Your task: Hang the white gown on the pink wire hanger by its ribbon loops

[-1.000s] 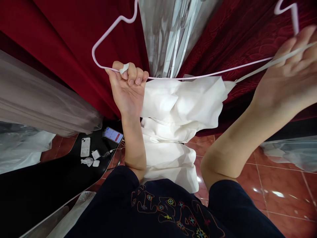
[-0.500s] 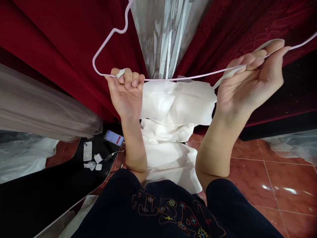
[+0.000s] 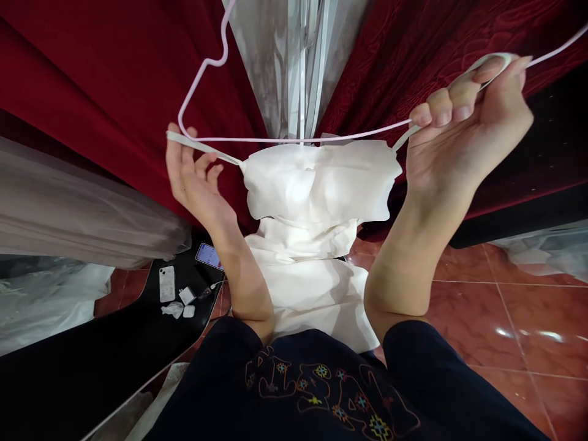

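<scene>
The white garment below the lower edge of the hanger looks light and limp, best held by its straps: the left hand's loosely spread fingers hook one, the right hand grips hanger and other strap.

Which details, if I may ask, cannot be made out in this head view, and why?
- Head view: the top of the pink hanger is cut off by the top edge, its far end by the right edge.
- Head view: part of its bar is hidden inside the right hand.
- Head view: the lower end of the white garment is hidden by the dark shirt.
- Head view: the left forearm partly covers the lit phone.
</scene>
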Tool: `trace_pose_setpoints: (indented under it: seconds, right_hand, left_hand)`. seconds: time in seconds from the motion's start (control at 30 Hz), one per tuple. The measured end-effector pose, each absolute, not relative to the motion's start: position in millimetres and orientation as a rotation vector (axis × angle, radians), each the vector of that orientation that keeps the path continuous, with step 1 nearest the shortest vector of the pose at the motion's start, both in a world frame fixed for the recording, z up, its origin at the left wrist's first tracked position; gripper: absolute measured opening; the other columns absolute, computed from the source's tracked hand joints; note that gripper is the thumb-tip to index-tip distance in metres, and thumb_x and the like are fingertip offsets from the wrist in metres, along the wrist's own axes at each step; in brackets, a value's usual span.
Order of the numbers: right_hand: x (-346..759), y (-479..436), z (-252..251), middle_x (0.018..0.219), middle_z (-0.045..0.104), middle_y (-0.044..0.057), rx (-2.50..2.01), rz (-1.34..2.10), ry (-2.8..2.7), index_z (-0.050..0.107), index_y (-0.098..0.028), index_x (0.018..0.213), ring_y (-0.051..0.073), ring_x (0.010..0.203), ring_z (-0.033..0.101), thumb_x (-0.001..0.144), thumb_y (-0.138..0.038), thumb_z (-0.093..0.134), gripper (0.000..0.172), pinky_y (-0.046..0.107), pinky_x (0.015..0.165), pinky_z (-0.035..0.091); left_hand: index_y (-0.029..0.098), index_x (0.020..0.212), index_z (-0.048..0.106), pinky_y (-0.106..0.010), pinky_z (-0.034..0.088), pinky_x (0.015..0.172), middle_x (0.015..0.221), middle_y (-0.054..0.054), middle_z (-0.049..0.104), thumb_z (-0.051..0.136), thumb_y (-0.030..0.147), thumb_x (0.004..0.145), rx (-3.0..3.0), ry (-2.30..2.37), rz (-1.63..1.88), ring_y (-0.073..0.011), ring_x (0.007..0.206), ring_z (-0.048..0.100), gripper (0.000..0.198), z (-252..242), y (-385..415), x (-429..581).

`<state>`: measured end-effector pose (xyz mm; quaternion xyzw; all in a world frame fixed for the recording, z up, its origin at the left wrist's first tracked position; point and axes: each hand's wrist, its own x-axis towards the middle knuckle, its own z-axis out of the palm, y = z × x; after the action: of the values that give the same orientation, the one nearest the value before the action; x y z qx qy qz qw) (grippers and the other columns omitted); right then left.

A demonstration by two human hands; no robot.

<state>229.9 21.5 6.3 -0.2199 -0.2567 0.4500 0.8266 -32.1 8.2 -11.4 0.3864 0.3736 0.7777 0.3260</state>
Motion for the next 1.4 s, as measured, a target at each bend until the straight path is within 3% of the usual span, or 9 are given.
trace_pose_setpoints:
  seconds: [0.07, 0.2, 0.3, 0.4, 0.6, 0.73, 0.97, 1.2, 1.4]
  right_hand:
    - [229.2, 21.9, 6.4, 0.057, 0.011, -0.006, -0.488, 0.947, -0.548, 0.038, -0.017, 0.077, 0.001, 0.042, 0.025, 0.099, -0.032, 0.023, 0.03, 0.016, 0.047, 0.028]
    - [223.7, 23.9, 6.4, 0.058, 0.008, -0.006, -0.546, 0.939, -0.509, 0.037, -0.017, 0.076, 0.0, 0.042, 0.02, 0.099, -0.041, 0.016, 0.039, 0.014, 0.045, 0.026]
    - [220.5, 24.6, 5.0, 0.059, 0.007, -0.006, -0.515, 0.943, -0.516, 0.037, -0.017, 0.076, 0.0, 0.042, 0.021, 0.098, -0.047, 0.019, 0.041, 0.015, 0.045, 0.026]
    - [220.6, 25.1, 2.7, 0.06, 0.005, -0.005, -0.492, 0.95, -0.531, 0.038, -0.017, 0.076, 0.001, 0.042, 0.021, 0.097, -0.049, 0.024, 0.041, 0.016, 0.046, 0.026]
    - [223.6, 28.3, 2.6, 0.06, 0.005, -0.006, -0.498, 0.942, -0.531, 0.037, -0.017, 0.076, 0.0, 0.042, 0.019, 0.097, -0.05, 0.025, 0.041, 0.016, 0.046, 0.025]
    - [223.9, 28.9, 4.1, 0.06, 0.004, -0.005, -0.532, 0.943, -0.522, 0.037, -0.017, 0.076, 0.0, 0.042, 0.018, 0.098, -0.049, 0.021, 0.041, 0.016, 0.046, 0.024]
    - [221.6, 29.2, 0.6, 0.061, 0.004, -0.005, -0.47, 0.973, -0.493, 0.039, -0.017, 0.076, 0.001, 0.042, 0.019, 0.096, -0.049, 0.029, 0.04, 0.016, 0.047, 0.025]
    - [212.5, 28.4, 4.9, 0.062, 0.003, -0.005, -0.567, 0.972, -0.489, 0.038, -0.017, 0.077, 0.003, 0.047, 0.015, 0.097, -0.049, 0.021, 0.041, 0.017, 0.047, 0.025]
    - [206.1, 28.8, 3.5, 0.061, 0.009, -0.007, -0.505, 0.949, -0.479, 0.04, -0.016, 0.079, 0.0, 0.046, 0.022, 0.096, -0.041, 0.035, 0.03, 0.016, 0.048, 0.03]
  left_hand:
    - [0.018, 0.125, 0.058, -0.021, 0.05, 0.069, 0.132, -0.006, 0.059, 0.043, 0.014, 0.094, 1.116, 1.163, 2.222, -0.0097, 0.079, 0.06, 0.035, -13.8, 10.0, -36.3]
    - [0.02, 0.111, 0.067, -0.028, 0.041, 0.109, 0.125, -0.002, 0.062, 0.048, 0.01, 0.096, 1.372, 1.119, 2.371, -0.0134, 0.125, 0.051, 0.026, -9.8, 15.9, -39.7]
    - [0.024, 0.115, 0.066, -0.029, 0.033, 0.118, 0.132, 0.0, 0.057, 0.063, 0.013, 0.091, 1.578, 1.009, 2.159, -0.0152, 0.136, 0.041, 0.026, -1.6, 20.1, -40.6]
    - [0.024, 0.119, 0.064, -0.029, 0.04, 0.111, 0.132, 0.0, 0.055, 0.07, 0.016, 0.086, 1.645, 1.018, 2.025, -0.0184, 0.131, 0.045, 0.034, 8.9, 20.5, -43.9]
    - [0.02, 0.122, 0.062, -0.026, 0.04, 0.106, 0.124, -0.002, 0.056, 0.05, 0.032, 0.096, 1.997, 1.145, 1.704, -0.017, 0.12, 0.048, 0.031, 38.6, 18.0, -48.5]
    - [0.019, 0.108, 0.058, -0.02, 0.048, 0.085, 0.093, -0.001, 0.051, 0.041, 0.048, 0.095, 2.162, 1.198, 1.568, -0.0092, 0.085, 0.053, 0.036, 55.7, 28.7, -44.5]
    - [0.022, 0.1, 0.057, -0.018, 0.046, 0.072, 0.085, 0.0, 0.046, 0.044, 0.036, 0.099, 2.205, 1.16, 1.469, -0.0083, 0.071, 0.046, 0.019, 61.2, 38.6, -44.4]
    - [0.018, 0.11, 0.056, -0.025, 0.047, 0.093, 0.113, -0.001, 0.058, 0.043, 0.009, 0.1, 1.376, 0.84, 1.99, -0.0126, 0.097, 0.056, 0.018, 28.1, 40.3, -43.2]
    - [0.017, 0.102, 0.053, -0.025, 0.047, 0.087, 0.079, -0.002, 0.055, 0.028, 0.033, 0.105, 0.701, 0.294, 1.808, -0.011, 0.081, 0.056, 0.03, 9.7, 36.2, -32.7]
